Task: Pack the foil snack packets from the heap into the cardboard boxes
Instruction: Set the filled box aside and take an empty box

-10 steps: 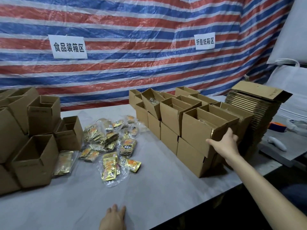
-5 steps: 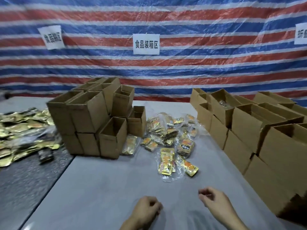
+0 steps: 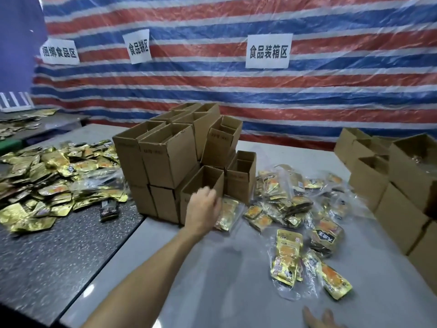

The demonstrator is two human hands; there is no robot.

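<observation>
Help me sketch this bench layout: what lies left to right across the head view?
From the left: heap of loose foil packets → stack of open cardboard boxes → bagged foil packets → second group of cardboard boxes.

I read the cardboard boxes [image 3: 165,157] as plain mid-brown. The foil packets [image 3: 288,252] on the grey table [image 3: 212,268] are gold with orange panels. One dark packet [image 3: 327,236] carries white lettering. The heap [image 3: 47,181] at left is gold and lies on a black table [image 3: 59,252] with light speckles. The tarp [image 3: 236,91] shows red, white and blue horizontal stripes. The signs [image 3: 268,52] are white with black characters.
</observation>
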